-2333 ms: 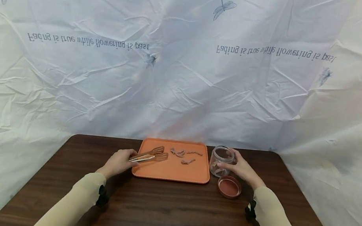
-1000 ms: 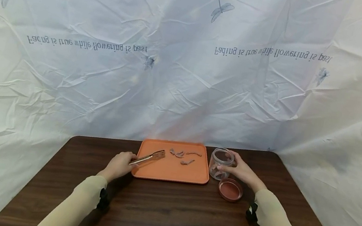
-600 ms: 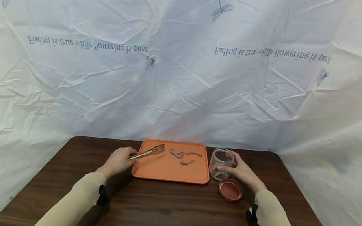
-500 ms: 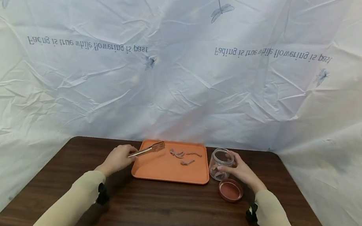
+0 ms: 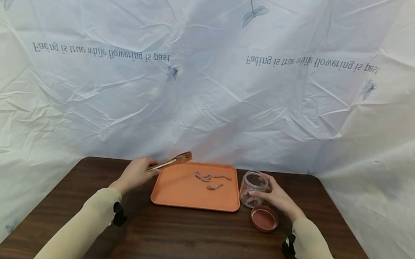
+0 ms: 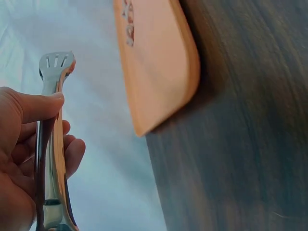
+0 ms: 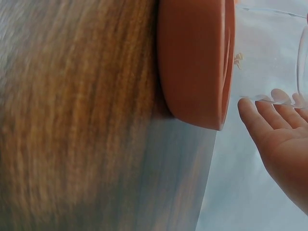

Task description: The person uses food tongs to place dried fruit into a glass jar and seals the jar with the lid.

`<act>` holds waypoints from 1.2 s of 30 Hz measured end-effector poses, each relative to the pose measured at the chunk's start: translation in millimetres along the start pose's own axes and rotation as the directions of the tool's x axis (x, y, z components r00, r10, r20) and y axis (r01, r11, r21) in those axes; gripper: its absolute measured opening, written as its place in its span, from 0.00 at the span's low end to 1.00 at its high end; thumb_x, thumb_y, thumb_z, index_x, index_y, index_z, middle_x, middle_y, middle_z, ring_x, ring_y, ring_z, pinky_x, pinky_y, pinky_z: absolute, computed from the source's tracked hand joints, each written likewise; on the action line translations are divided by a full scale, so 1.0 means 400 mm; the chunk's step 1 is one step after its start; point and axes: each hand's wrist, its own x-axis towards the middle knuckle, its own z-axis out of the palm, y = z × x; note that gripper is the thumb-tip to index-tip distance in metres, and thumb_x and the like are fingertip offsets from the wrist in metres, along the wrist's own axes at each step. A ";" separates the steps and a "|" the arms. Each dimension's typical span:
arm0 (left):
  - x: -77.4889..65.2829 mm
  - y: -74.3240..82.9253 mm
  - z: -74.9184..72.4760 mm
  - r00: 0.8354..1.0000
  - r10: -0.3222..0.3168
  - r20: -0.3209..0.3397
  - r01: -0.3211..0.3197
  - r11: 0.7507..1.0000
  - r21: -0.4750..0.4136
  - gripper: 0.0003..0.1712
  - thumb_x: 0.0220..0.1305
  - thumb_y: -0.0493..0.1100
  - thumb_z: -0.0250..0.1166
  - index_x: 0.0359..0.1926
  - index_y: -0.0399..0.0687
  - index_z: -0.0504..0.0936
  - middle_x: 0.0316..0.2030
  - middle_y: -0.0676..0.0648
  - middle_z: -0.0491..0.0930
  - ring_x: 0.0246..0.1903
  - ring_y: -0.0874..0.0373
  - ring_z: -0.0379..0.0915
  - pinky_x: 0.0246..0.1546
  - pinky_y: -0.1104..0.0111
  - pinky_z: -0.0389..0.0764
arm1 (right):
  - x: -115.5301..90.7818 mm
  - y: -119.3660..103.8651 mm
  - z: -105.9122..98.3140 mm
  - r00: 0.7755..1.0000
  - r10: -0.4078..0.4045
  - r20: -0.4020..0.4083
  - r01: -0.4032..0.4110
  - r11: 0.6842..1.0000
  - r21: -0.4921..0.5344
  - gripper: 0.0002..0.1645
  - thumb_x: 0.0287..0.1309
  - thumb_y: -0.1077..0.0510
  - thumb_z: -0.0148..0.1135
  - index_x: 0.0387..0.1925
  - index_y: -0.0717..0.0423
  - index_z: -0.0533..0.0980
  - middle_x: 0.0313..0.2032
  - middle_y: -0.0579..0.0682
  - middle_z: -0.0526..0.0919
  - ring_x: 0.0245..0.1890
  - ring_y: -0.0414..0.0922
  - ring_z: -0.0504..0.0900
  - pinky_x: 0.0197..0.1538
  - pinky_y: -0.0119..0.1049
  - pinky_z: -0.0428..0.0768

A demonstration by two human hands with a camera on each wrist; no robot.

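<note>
My left hand [image 5: 136,175] holds shiny metal tongs [image 5: 172,160] with slotted ends, raised over the back left corner of the orange tray [image 5: 188,197]. In the left wrist view, the thumb and fingers squeeze the tongs [image 6: 54,139], and their arms lie close together; I see no piece between the tips. Several small greyish-brown, twisted pieces [image 5: 215,186] lie on the tray's right half. My right hand [image 5: 280,200] holds the side of a clear open jar [image 5: 254,179], which stands right of the tray with a few similar pieces at its bottom.
A reddish-brown round lid [image 5: 264,218] lies hollow side up in front of the jar, close to it. The dark wooden table [image 5: 187,250] ends at a white printed cloth [image 5: 212,103] hanging behind and on both sides.
The tongs' arms, spread over the tray earlier, have come together. My left hand has lifted the tongs up and back. The right hand, jar and tray pieces stay nearly in place.
</note>
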 end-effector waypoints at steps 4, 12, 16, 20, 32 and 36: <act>0.018 0.026 0.001 1.000 0.025 -0.001 -0.025 1.000 -0.012 0.13 0.68 0.44 0.69 0.49 0.42 0.87 0.37 0.48 0.85 0.27 0.59 0.76 0.28 0.61 0.76 | 0.001 0.004 0.003 1.000 -0.003 0.006 0.003 1.000 -0.002 0.60 0.61 0.39 0.69 0.80 0.53 0.45 0.74 0.65 0.53 0.74 0.67 0.51 0.65 0.64 0.65; 0.064 0.097 0.009 0.997 0.079 -0.013 -0.080 0.997 -0.022 0.13 0.67 0.45 0.70 0.49 0.44 0.87 0.38 0.49 0.84 0.27 0.62 0.75 0.28 0.63 0.76 | 0.001 0.001 0.000 1.000 0.010 0.009 -0.010 1.000 -0.001 0.60 0.60 0.39 0.70 0.80 0.52 0.45 0.75 0.62 0.54 0.75 0.65 0.52 0.65 0.64 0.65; 0.089 0.140 0.014 0.993 0.115 -0.019 -0.116 0.993 -0.022 0.14 0.67 0.46 0.70 0.50 0.45 0.87 0.40 0.48 0.85 0.31 0.58 0.78 0.33 0.60 0.79 | 0.001 -0.006 -0.002 1.000 0.006 0.009 -0.006 1.000 -0.005 0.59 0.61 0.39 0.69 0.80 0.52 0.45 0.75 0.64 0.54 0.74 0.66 0.52 0.65 0.64 0.64; 0.110 0.182 0.019 0.990 0.143 -0.022 -0.143 0.989 -0.025 0.17 0.67 0.47 0.69 0.53 0.44 0.86 0.45 0.46 0.84 0.41 0.53 0.81 0.41 0.57 0.81 | 0.002 -0.005 0.000 1.000 0.012 0.008 -0.012 1.000 -0.007 0.59 0.61 0.39 0.70 0.80 0.52 0.46 0.75 0.64 0.54 0.74 0.66 0.53 0.65 0.64 0.65; 0.157 0.288 0.050 0.979 0.201 0.034 -0.196 0.973 -0.121 0.19 0.70 0.48 0.67 0.58 0.47 0.84 0.52 0.47 0.83 0.47 0.54 0.81 0.46 0.58 0.82 | 0.004 0.002 0.001 1.000 -0.002 0.004 0.002 1.000 0.015 0.60 0.61 0.42 0.70 0.80 0.54 0.45 0.76 0.63 0.54 0.74 0.66 0.52 0.65 0.64 0.64; 0.167 0.323 0.063 0.972 0.231 0.050 -0.223 0.967 -0.123 0.20 0.71 0.48 0.66 0.60 0.47 0.82 0.54 0.46 0.82 0.50 0.53 0.80 0.47 0.58 0.81 | 0.003 0.002 0.000 1.000 0.005 -0.001 -0.005 1.000 0.013 0.60 0.61 0.41 0.70 0.80 0.54 0.44 0.76 0.63 0.54 0.75 0.66 0.51 0.66 0.64 0.63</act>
